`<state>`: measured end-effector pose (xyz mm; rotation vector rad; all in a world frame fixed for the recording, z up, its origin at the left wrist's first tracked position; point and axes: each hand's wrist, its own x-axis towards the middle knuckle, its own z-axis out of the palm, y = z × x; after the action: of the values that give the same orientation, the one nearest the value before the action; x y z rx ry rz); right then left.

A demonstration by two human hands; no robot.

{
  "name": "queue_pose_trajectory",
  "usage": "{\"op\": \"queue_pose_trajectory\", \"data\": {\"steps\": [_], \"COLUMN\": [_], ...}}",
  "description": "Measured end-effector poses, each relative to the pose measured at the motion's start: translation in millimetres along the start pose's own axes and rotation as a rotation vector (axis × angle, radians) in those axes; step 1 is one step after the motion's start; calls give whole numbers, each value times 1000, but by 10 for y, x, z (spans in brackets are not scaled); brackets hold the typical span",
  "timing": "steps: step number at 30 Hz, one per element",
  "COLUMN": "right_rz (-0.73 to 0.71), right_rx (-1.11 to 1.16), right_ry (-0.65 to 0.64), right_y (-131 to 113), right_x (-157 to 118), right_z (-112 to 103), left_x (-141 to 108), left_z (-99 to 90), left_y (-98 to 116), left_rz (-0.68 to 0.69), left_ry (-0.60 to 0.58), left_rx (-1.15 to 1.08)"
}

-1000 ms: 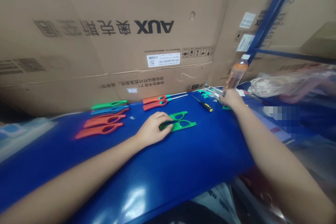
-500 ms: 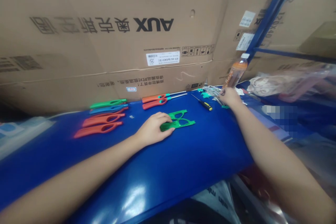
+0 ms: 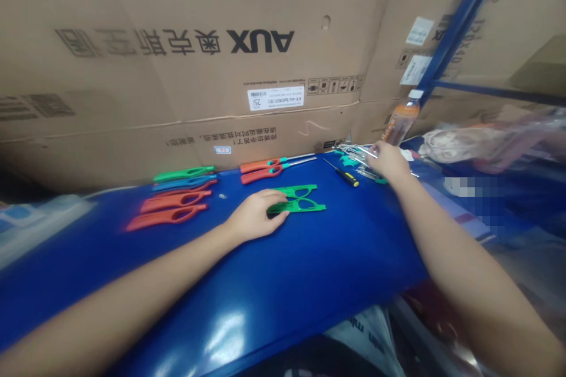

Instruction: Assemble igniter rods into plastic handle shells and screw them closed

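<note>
My left hand [image 3: 257, 214] rests on the blue tabletop, fingers curled over the near ends of two green lighter casing halves [image 3: 305, 205] lying side by side. Their looped ends point right. At the back right, my right hand [image 3: 390, 162] is closed at a pile of thin metal tubes [image 3: 354, 156] and small teal parts [image 3: 347, 161]. One metal rod [image 3: 368, 152] shows at its pinched fingertips. Between the hands lies a screwdriver [image 3: 347, 177] with a black and yellow handle. Two orange-red lighters [image 3: 260, 174] with metal nozzles lie behind my left hand.
Red, blue and green casings [image 3: 177, 200] are lined up on the left. A large cardboard box [image 3: 177, 88] walls off the back. An orange-topped drink bottle [image 3: 402, 121] stands behind my right hand, near a blue metal post [image 3: 460, 23]. Plastic bags [image 3: 455, 141] lie far right.
My right hand has shifted slightly within the pile, and a metal rod now shows at its fingertips. My left hand and the green casing halves moved only slightly.
</note>
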<state>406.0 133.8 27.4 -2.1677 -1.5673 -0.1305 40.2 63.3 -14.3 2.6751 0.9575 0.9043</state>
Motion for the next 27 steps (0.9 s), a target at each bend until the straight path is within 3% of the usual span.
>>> {"op": "queue_pose_trajectory", "data": {"steps": [3,8,22,24,27], "right_rz": [-1,-21,-171,-283,-485], "right_rx": [-13,23,342,416,516], "right_ry": [-88,-118,137,67,-163], "right_y": [35,89,-118,-173,-306], "right_x": [48,104,-38,-101,-242], "right_z": [70,193,18,-43,-126], "left_x": [7,13,10,13,32], "left_z": [0,-5,-9,-68,-234], "left_y": [2,5,0,-9,-43], "left_rz": [0,-2,18,40,94], "left_ry": [-2,-1,-5,-48,-171], "left_rx": [-9,-15,11,60,121]}}
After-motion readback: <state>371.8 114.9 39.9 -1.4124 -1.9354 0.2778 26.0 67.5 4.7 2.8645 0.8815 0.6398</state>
